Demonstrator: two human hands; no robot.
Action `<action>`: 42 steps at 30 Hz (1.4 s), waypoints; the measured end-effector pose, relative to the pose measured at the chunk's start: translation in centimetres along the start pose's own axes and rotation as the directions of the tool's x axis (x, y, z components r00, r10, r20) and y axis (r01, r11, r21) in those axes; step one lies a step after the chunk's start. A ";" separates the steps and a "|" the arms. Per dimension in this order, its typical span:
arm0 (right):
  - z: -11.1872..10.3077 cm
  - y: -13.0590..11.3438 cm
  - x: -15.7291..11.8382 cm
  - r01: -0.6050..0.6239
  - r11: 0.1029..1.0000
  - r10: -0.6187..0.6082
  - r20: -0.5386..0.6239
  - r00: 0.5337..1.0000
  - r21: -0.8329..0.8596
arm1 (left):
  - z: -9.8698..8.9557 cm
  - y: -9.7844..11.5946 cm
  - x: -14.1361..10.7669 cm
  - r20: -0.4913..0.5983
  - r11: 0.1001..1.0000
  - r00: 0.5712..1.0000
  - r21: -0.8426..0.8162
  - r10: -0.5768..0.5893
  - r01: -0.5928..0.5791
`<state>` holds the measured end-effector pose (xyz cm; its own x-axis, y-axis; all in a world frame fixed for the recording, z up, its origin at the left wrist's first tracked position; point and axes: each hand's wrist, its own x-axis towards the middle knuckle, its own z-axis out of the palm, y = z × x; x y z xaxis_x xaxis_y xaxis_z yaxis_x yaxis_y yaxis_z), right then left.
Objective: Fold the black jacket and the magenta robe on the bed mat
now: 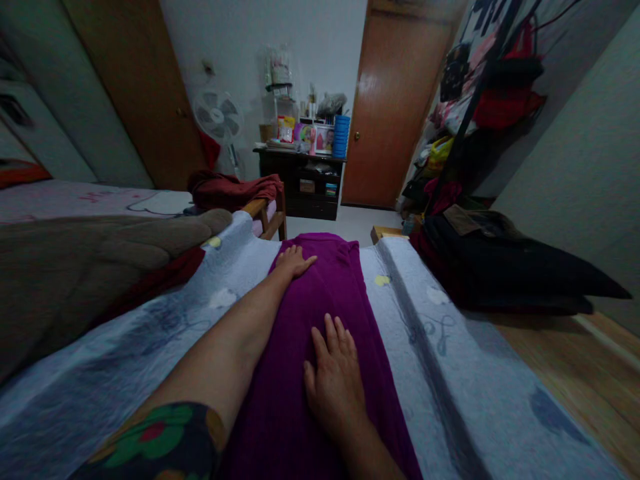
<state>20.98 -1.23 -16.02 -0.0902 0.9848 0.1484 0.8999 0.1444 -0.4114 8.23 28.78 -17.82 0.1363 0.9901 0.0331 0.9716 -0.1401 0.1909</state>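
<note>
A purple garment (300, 353) lies lengthwise on a pale blue patterned bedsheet (410, 373), folded long and narrow. My left hand (296, 261) rests near the garment's far end, fingers stretched out over the cloth. Closer to me, my right hand (336, 373) lies on or just above the middle of the garment, palm down with its fingers apart. Neither hand grips the fabric. The garment's near end runs out of the bottom of the view.
A brown blanket (90, 267) is heaped at the left. Dark folded fabric (500, 260) is stacked at the right. Beyond the bed stand a black cabinet (295, 200), a white fan (218, 115) and a wooden door (395, 107). Clothes hang at the upper right.
</note>
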 end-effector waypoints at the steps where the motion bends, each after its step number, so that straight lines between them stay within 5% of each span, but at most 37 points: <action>1: 0.0 0.0 0.0 -0.002 1.000 0.002 0.005 1.000 -0.005 | -0.2 -0.4 0.2 0.000 1.000 1.000 -0.003 0.018 -0.018; 8: 0.0 0.0 -0.1 -0.003 1.000 0.003 0.008 1.000 0.025 | 0.1 -2.1 0.5 -0.068 0.999 0.998 0.028 -0.015 0.017; 22: 0.3 0.2 0.0 0.004 0.999 -0.003 -0.027 1.000 0.039 | -1.0 -1.7 0.0 0.061 0.997 0.995 -0.017 -0.080 0.081; 26: 0.3 0.1 0.0 0.007 1.000 -0.007 -0.035 0.999 0.019 | -2.1 -0.2 -3.7 0.042 1.000 0.999 -0.014 -0.018 0.018; 28: 0.2 0.0 0.0 0.010 1.000 -0.009 -0.042 0.999 0.022 | -2.5 0.7 -6.9 -0.030 0.989 0.988 -0.021 0.149 -0.149; 31: -0.1 -0.1 -0.1 0.021 0.999 -0.019 -0.063 0.998 0.035 | -2.6 1.8 -12.4 -0.131 0.928 0.920 -0.007 0.369 -0.373; 34: -0.1 0.0 -0.3 0.031 0.999 -0.027 -0.090 0.996 0.036 | -2.2 2.4 -16.6 -0.074 0.875 0.874 -0.020 0.481 -0.484; 42: -0.1 -0.5 -0.4 0.009 1.000 -0.010 -0.092 0.996 -0.015 | -1.5 3.1 -18.2 -0.010 0.896 0.896 0.049 0.443 -0.442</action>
<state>20.61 -1.67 -15.79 -0.0596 0.9702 0.2347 0.9054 0.1515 -0.3965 8.46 10.28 -16.39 0.5508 0.8253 0.1244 0.8193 -0.5631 0.1083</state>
